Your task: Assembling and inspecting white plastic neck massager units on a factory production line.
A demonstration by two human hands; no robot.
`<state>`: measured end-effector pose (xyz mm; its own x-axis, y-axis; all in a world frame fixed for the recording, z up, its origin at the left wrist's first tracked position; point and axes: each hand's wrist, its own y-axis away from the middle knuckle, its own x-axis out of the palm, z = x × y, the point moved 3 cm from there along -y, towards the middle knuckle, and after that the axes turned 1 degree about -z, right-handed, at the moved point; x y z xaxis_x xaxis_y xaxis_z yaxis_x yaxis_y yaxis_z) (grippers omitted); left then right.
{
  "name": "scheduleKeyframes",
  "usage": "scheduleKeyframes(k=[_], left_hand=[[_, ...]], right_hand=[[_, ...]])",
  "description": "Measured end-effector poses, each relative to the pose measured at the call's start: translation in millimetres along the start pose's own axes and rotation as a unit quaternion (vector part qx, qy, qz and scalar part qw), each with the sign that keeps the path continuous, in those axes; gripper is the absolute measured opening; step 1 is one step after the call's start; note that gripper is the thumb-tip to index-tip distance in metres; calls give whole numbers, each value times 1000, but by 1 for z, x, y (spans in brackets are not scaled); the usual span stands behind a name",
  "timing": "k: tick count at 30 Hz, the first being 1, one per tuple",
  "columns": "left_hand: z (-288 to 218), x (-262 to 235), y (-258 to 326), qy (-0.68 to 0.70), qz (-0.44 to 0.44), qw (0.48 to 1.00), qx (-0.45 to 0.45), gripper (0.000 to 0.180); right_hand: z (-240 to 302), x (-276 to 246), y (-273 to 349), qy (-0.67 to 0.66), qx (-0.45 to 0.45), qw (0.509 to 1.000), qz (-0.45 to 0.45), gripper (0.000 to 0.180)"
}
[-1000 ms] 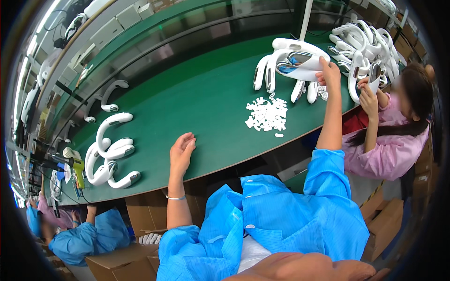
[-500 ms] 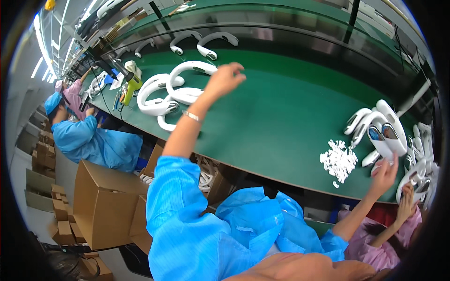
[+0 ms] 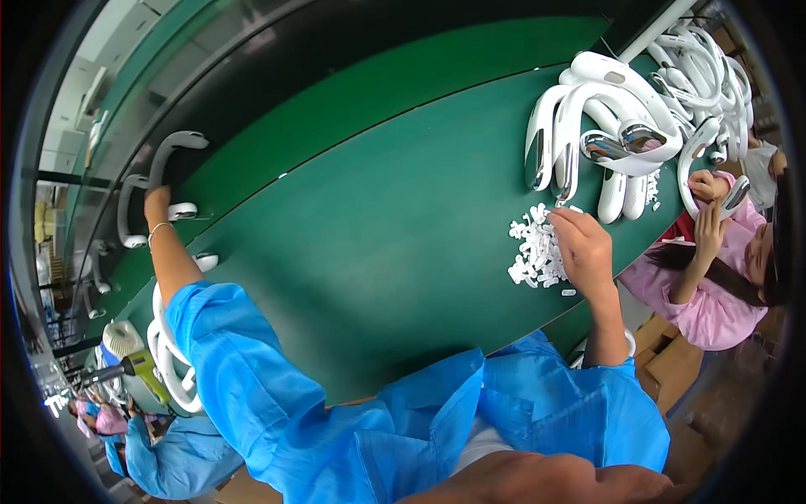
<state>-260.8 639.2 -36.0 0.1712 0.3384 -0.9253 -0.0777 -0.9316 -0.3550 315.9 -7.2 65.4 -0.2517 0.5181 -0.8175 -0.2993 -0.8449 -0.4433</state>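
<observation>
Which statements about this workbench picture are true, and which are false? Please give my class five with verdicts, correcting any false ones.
1. The person's right hand is at the pile of small white pieces. True.
2. The person's left hand is at the same pile. False: it is beside curved white devices with smooth shells at the left of the picture.
3. The smooth, flat bench top is bright red. False: it is green.
4. A co-worker at the right wears a pink fabric sleeve. True.
5. The yellow-green handheld tool lies between the person's two hands. False: it is at the lower left.
</observation>
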Motion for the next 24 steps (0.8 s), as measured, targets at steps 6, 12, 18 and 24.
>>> scheduleKeyframes(k=[6, 12, 18, 24], left_hand=[[-1, 21, -11, 88, 198, 959, -182, 32], [-172, -69, 92, 329, 235, 900, -166, 24], [-323, -136, 229, 656, 319, 679, -88, 33], [-403, -190, 340, 730, 446, 506, -113, 25]], right_hand=[[0, 23, -8, 136, -38, 989, 46, 30], [-8, 17, -1, 77, -44, 995, 46, 16], [-2, -9, 5, -25, -43, 997, -57, 11], [-14, -8, 19, -427, 240, 872, -17, 15]])
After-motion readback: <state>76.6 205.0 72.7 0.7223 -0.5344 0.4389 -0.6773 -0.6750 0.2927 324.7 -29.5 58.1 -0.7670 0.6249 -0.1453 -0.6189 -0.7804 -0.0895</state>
